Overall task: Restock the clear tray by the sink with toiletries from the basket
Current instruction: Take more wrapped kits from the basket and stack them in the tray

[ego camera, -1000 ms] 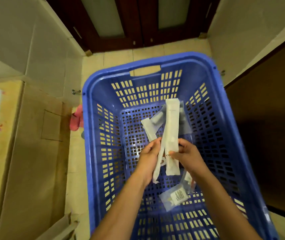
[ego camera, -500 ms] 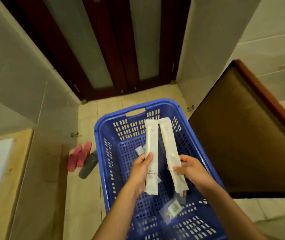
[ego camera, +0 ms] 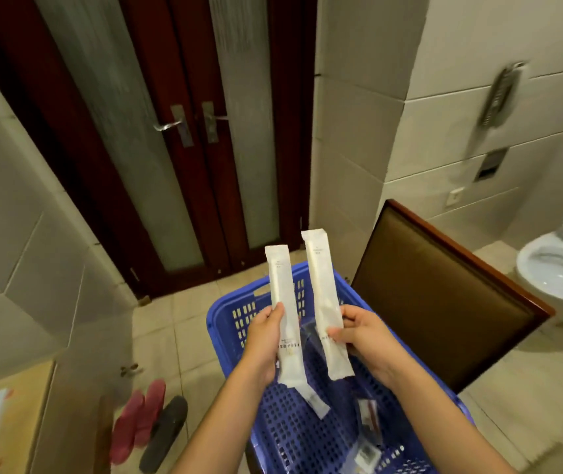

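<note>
Above a blue slotted basket standing on the tiled floor, two long white toiletry packets are being held upright, side by side and apart. The left packet is being held along its lower half by the left hand, the grip wrapped around it with the thumb on the front. The right packet is being pinched near its lower part by the right hand, the grip narrow on the wrapper's edge. A third white packet is showing just below the left one; whether it is being held cannot be told. Small clear sachets are lying in the basket. A brown padded panel is standing just right of the basket, pink slippers and a dark slipper are lying on the floor to the left, dark wooden doors are standing behind, and a white toilet is showing at the far right
</note>
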